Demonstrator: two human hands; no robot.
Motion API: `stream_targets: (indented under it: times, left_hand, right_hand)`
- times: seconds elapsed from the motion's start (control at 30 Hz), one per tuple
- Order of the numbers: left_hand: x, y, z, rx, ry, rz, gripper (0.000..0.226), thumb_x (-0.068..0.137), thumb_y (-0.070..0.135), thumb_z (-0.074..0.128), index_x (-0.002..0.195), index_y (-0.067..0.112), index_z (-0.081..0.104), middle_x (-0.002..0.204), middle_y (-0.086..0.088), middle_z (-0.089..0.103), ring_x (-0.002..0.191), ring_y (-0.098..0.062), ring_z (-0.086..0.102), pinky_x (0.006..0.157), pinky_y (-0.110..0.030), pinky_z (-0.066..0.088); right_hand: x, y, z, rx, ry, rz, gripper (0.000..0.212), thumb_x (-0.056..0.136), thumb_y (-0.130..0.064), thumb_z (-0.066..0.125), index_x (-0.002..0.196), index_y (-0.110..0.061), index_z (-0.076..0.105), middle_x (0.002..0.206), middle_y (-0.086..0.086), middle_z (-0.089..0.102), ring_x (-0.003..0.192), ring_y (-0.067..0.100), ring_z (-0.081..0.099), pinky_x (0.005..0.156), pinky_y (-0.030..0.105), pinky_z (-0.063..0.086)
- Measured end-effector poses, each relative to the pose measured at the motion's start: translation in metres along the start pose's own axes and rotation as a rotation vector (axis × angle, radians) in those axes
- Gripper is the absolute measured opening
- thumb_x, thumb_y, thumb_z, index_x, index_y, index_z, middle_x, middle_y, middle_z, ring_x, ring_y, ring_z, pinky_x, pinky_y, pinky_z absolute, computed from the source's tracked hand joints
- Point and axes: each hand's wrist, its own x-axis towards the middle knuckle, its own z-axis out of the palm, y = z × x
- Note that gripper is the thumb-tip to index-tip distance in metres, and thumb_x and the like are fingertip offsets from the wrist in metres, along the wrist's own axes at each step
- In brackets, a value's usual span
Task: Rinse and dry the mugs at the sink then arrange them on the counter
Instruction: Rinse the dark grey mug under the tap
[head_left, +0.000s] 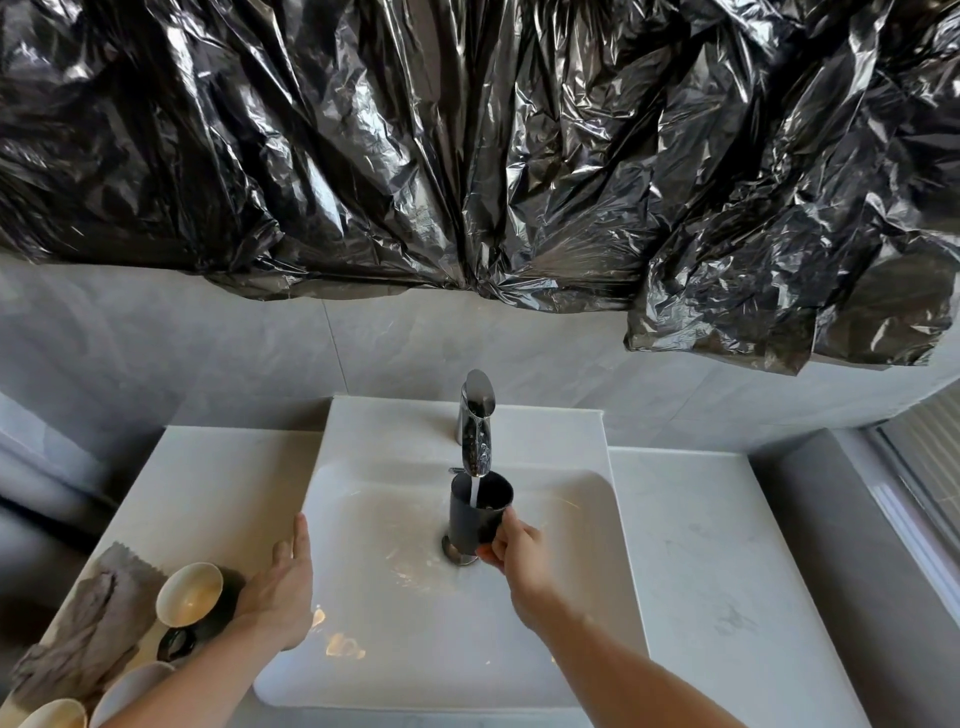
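Observation:
My right hand (517, 551) grips a black mug (475, 512) upright over the drain of the white sink (395, 566). Water runs from the chrome faucet (476, 423) into the mug's mouth. My left hand (283, 582) rests flat on the sink's left rim, fingers straight. On the left counter lies a black mug with a cream inside (189, 595), tipped on its side. Two more mugs, one white (130, 691) and one cream (54, 716), show at the bottom left edge.
A grey cloth (85, 621) lies crumpled on the left counter beside the mugs. White marble counter (706, 566) stretches to the right of the sink. Crinkled black plastic sheeting (467, 145) hangs across the wall above the faucet. A grey ledge and window frame stand at far right.

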Motion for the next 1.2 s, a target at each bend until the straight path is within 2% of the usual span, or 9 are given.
stream_targets:
  times: [0.07, 0.23, 0.37, 0.47, 0.7, 0.83, 1.07, 1.13, 1.2]
  left_hand:
    - [0.0, 0.0, 0.0, 0.01, 0.003, 0.002, 0.11, 0.094, 0.005, 0.061, 0.159, 0.01, -0.029, 0.155, -0.008, 0.034, 0.077, -0.014, 0.054, 0.047, -0.02, 0.035]
    - [0.0, 0.001, 0.0, 0.025, 0.002, 0.006, 0.108, 0.095, 0.003, 0.059, 0.16, 0.01, -0.028, 0.155, -0.009, 0.034, 0.079, -0.014, 0.055, 0.048, -0.02, 0.037]
    - [0.0, 0.001, 0.001, 0.031, 0.002, 0.013, 0.107, 0.096, 0.005, 0.058, 0.159, 0.01, -0.028, 0.155, -0.009, 0.033, 0.082, -0.015, 0.056, 0.05, -0.02, 0.037]
    - [0.0, 0.0, 0.0, 0.034, 0.008, 0.01, 0.106, 0.097, 0.006, 0.056, 0.159, 0.01, -0.029, 0.155, -0.008, 0.033, 0.079, -0.014, 0.055, 0.049, -0.02, 0.036]
    - [-0.002, 0.003, -0.001, 0.01, 0.01, -0.003, 0.108, 0.097, 0.007, 0.059, 0.159, 0.01, -0.03, 0.153, -0.007, 0.034, 0.076, -0.012, 0.053, 0.046, -0.019, 0.035]
    - [-0.002, 0.003, -0.002, -0.037, 0.029, -0.032, 0.11, 0.094, 0.007, 0.06, 0.159, 0.009, -0.03, 0.149, -0.007, 0.036, 0.084, -0.015, 0.054, 0.05, -0.021, 0.039]
    - [-0.002, 0.001, -0.001, -0.023, 0.01, -0.039, 0.111, 0.095, 0.009, 0.06, 0.159, 0.012, -0.03, 0.149, -0.006, 0.036, 0.091, -0.017, 0.058, 0.055, -0.023, 0.043]
    - [-0.002, 0.002, -0.003, -0.024, -0.017, -0.033, 0.111, 0.095, 0.021, 0.062, 0.159, 0.012, -0.029, 0.152, -0.006, 0.035, 0.104, -0.02, 0.06, 0.066, -0.026, 0.049]
    - [-0.004, 0.009, -0.009, -0.021, -0.009, -0.046, 0.111, 0.093, 0.031, 0.063, 0.162, 0.01, -0.021, 0.16, -0.009, 0.029, 0.126, -0.025, 0.056, 0.088, -0.031, 0.052]
  right_hand:
    - [-0.004, 0.0, 0.001, 0.14, -0.003, 0.082, 0.052, 0.113, -0.026, 0.037, 0.061, -0.024, 0.028, 0.058, -0.003, 0.023, 0.05, 0.013, 0.028, 0.08, 0.034, 0.048]
    - [-0.01, 0.006, 0.003, 0.403, 0.016, 0.204, 0.047, 0.109, -0.025, 0.045, 0.064, -0.025, 0.031, 0.063, -0.002, 0.02, 0.057, 0.015, 0.021, 0.062, 0.023, 0.048]
    - [-0.013, 0.011, 0.0, 0.596, 0.012, 0.285, 0.049, 0.109, -0.025, 0.043, 0.061, -0.023, 0.033, 0.058, -0.003, 0.018, 0.057, 0.017, 0.027, 0.048, 0.02, 0.042]
    - [-0.017, 0.011, -0.004, 0.721, -0.019, 0.336, 0.049, 0.107, -0.021, 0.042, 0.059, -0.023, 0.03, 0.054, -0.004, 0.02, 0.055, 0.018, 0.033, 0.046, 0.019, 0.04]
    - [-0.017, 0.015, -0.002, 0.96, 0.03, 0.396, 0.05, 0.105, -0.009, 0.039, 0.057, -0.02, 0.028, 0.049, -0.004, 0.023, 0.051, 0.018, 0.042, 0.042, 0.02, 0.048]
    - [-0.015, 0.015, 0.005, 0.97, 0.101, 0.431, 0.04, 0.091, 0.009, 0.029, 0.061, -0.017, 0.033, 0.055, -0.002, 0.026, 0.049, 0.019, 0.046, 0.039, 0.019, 0.046]
    - [-0.009, 0.01, 0.009, 0.864, 0.176, 0.476, 0.037, 0.087, 0.011, 0.023, 0.063, -0.014, 0.036, 0.066, 0.005, 0.039, 0.039, 0.022, 0.05, 0.038, 0.019, 0.048]
    - [-0.01, 0.005, 0.008, 0.786, 0.181, 0.479, 0.036, 0.088, 0.011, 0.024, 0.064, -0.014, 0.036, 0.067, 0.006, 0.04, 0.043, 0.022, 0.05, 0.038, 0.019, 0.048]
    - [-0.013, -0.002, 0.006, 0.671, 0.187, 0.461, 0.034, 0.09, 0.007, 0.028, 0.064, -0.014, 0.036, 0.064, 0.005, 0.038, 0.049, 0.021, 0.045, 0.038, 0.018, 0.048]
